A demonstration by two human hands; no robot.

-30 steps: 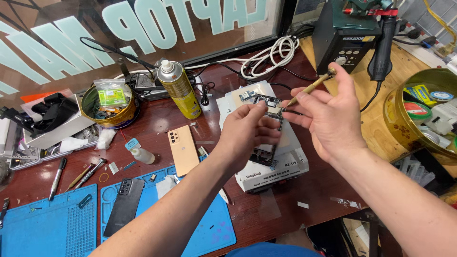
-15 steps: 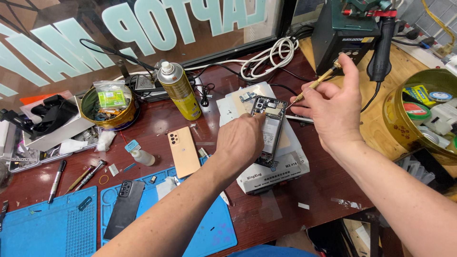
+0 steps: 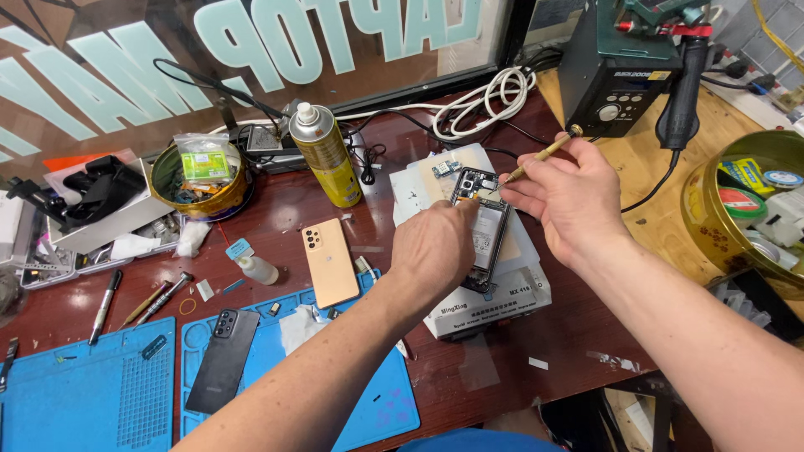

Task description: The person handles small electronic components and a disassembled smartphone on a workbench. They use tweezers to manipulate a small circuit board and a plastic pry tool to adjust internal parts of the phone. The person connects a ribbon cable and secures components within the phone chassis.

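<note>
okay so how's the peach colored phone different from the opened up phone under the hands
The peach phone lies closed, back up, its smooth cover whole; the opened phone shows its bare insides. The peach phone sits untouched, partly on the blue mat; the opened phone rests on a white box, with the left hand on it and the right hand holding a thin tool at its top. Both lie flat.

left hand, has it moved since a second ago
Yes. The left hand has dropped from above the opened phone onto it, lower against the white box.
</note>
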